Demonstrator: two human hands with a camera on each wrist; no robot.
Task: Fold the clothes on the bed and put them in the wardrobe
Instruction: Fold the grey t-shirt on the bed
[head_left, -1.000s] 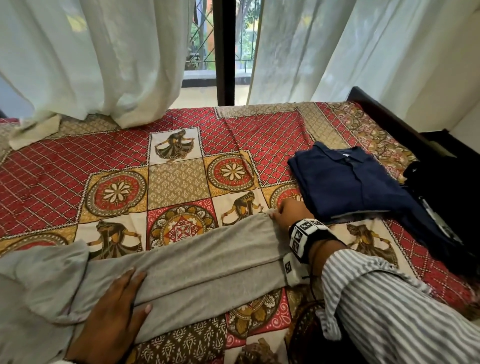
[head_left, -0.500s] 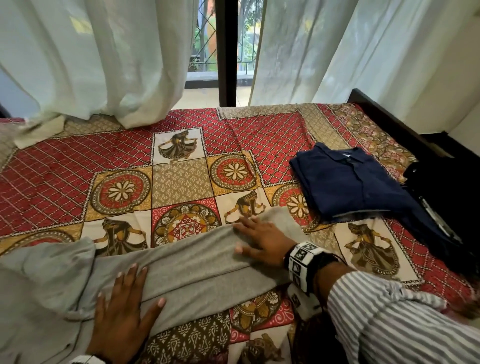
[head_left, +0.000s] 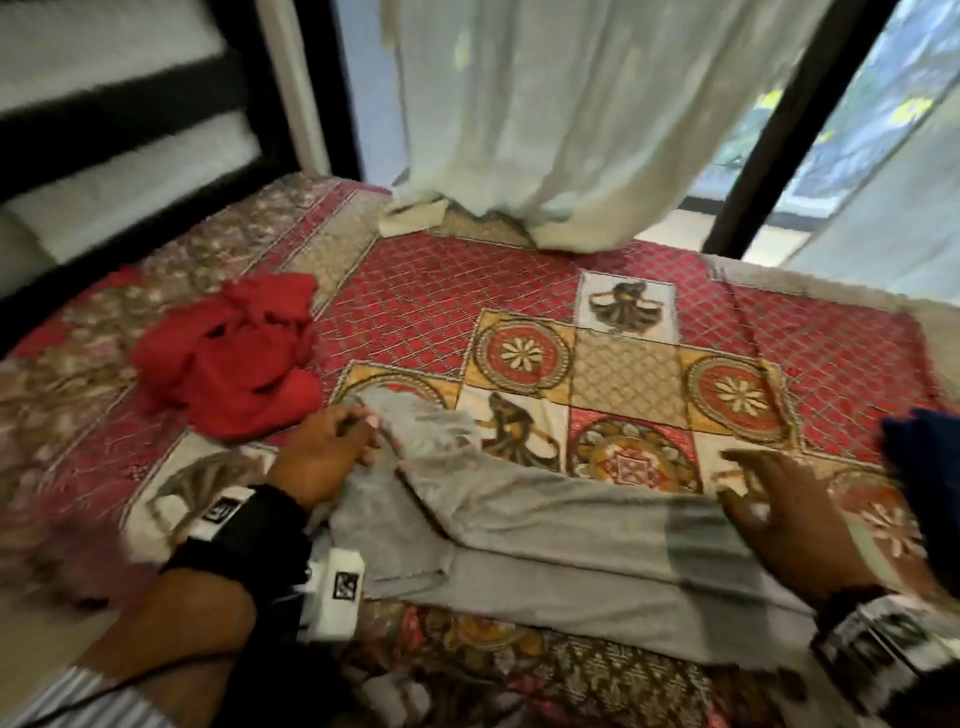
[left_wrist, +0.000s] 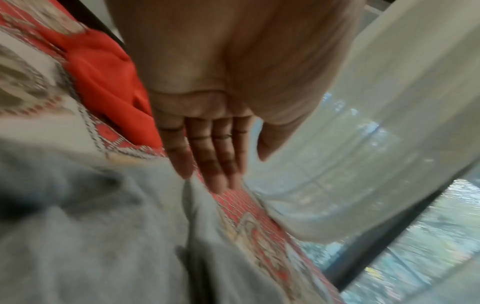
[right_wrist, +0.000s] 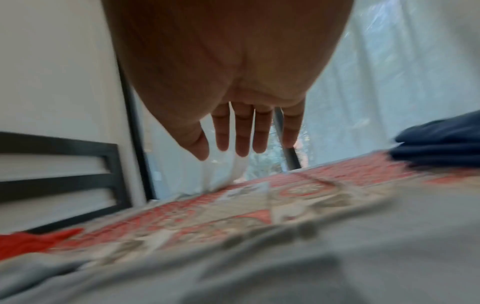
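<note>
We are mid-fold on the grey garment (head_left: 545, 525) lying along the bed's (head_left: 426, 291) near edge; our left hand (head_left: 322, 452) and right hand (head_left: 789, 519) are flat and released. Next, we'd grasp its left end and fold.

View swung left, red garment (head_left: 234, 358) now visible; left hand (head_left: 324, 454) shifted to grey garment's (head_left: 545, 525) left end; right hand (head_left: 795, 525) lifted, fingers spread.

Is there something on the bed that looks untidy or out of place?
Yes. The red garment lies crumpled in a heap near the headboard, unfolded, unlike the grey garment laid flat between the hands.
</note>
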